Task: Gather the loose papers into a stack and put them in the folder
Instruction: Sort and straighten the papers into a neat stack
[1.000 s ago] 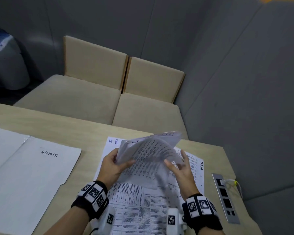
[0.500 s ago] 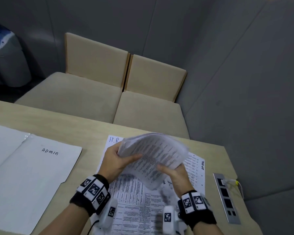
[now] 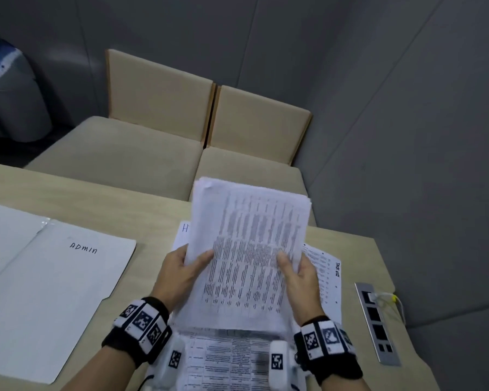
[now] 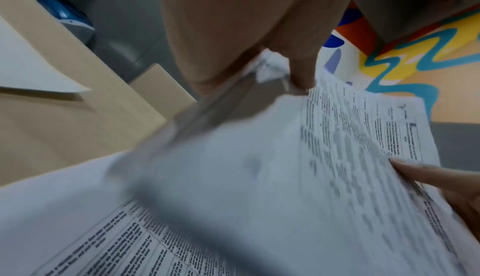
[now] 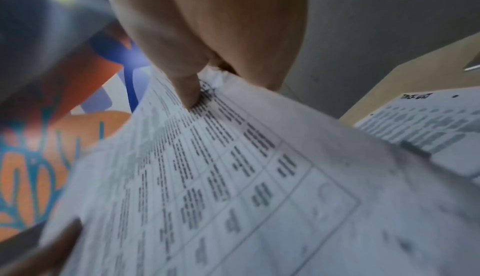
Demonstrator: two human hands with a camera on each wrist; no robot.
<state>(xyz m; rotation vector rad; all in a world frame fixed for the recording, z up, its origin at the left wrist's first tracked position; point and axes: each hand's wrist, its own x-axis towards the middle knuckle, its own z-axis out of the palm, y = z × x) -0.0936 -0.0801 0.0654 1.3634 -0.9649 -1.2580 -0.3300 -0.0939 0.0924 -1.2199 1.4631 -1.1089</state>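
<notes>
I hold a stack of printed papers [image 3: 249,249] nearly upright above the table, its lower edge near the sheets below. My left hand [image 3: 181,269] grips the stack's left edge, thumb on the front. My right hand [image 3: 299,275] grips the right edge the same way. In the left wrist view the stack [image 4: 285,167] fills the frame, blurred; in the right wrist view my thumb presses the stack [image 5: 207,177]. More printed sheets [image 3: 232,359] lie on the table under my wrists, and one [image 3: 328,277] at the right. A white folder [image 3: 48,292] marked ADMIN lies open at the left.
The wooden table [image 3: 153,215] ends at the right near a metal socket strip [image 3: 376,323] with a cable plugged in. Two beige seats [image 3: 158,153] stand beyond the far edge. A grey bin [image 3: 9,88] is at the far left.
The bent, loosely held sheets have been squared and raised upright into one stack. Both hands have shifted to its side edges.
</notes>
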